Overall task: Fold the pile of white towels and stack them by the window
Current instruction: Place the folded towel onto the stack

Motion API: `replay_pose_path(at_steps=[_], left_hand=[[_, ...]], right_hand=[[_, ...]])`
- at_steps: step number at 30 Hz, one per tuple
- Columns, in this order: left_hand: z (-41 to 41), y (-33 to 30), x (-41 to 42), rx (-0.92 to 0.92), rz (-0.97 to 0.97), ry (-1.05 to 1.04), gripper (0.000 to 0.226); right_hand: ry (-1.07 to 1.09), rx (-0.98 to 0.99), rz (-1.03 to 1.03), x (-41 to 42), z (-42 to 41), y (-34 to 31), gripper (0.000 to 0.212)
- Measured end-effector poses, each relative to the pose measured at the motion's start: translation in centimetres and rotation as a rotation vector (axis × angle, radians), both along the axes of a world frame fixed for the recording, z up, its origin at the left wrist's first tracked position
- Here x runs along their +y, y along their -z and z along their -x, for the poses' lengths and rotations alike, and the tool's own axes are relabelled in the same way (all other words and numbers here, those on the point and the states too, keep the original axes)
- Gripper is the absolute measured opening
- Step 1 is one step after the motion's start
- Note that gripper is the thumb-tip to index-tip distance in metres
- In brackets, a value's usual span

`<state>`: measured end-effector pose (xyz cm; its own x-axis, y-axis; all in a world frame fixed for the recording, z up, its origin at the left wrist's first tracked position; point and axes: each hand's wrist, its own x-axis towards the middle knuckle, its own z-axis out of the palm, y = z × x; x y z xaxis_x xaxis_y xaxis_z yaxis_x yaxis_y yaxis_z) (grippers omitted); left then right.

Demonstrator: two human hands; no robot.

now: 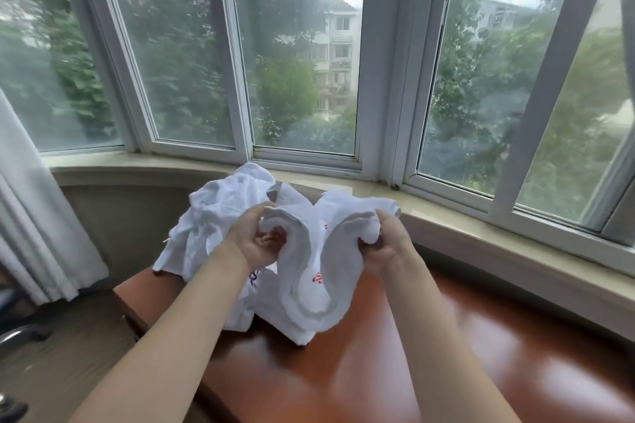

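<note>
The towel [316,271] bunches between my gripping left hand [256,240] and right hand [385,244], unfolded yet, the pile [213,216] behind waiting, nothing visibly stacked.

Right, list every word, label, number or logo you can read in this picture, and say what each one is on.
No text here can be read.
Red mark on the held towel: a small printed or stitched logo, too blurred to read.
Smaller red mark higher on that towel: too small to read.
Blue mark on the towel pile, beside the left hand's wrist: partly hidden, unreadable.
Window frame and table: no lettering visible.
</note>
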<state>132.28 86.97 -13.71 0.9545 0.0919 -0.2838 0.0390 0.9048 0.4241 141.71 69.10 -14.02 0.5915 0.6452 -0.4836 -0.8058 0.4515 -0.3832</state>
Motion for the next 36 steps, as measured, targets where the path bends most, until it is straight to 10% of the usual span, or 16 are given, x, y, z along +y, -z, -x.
replay_pose_path(at_steps=[7,19,28,32,36], left_hand=[[-4.0,-1.3,4.7,0.057,-0.067,0.020,0.044],[-10.3,-0.7,18.4,0.096,-0.287,0.307,0.034],[-16.1,0.3,22.1,0.072,-0.317,0.452,0.010],[-20.3,1.8,23.0,0.096,-0.334,0.477,0.016],[-23.2,2.4,23.4,0.131,-0.385,0.478,0.012]], right_hand=[[0.116,0.151,-0.135,4.0,-2.5,-0.7,0.052],[0.490,0.074,-0.458,17.2,-2.3,1.7,0.023],[0.662,-0.110,-0.323,20.0,-2.2,3.1,0.007],[0.699,-0.198,-0.278,20.2,-4.7,5.6,0.107],[0.794,-0.223,-0.295,21.4,-5.8,7.5,0.127]])
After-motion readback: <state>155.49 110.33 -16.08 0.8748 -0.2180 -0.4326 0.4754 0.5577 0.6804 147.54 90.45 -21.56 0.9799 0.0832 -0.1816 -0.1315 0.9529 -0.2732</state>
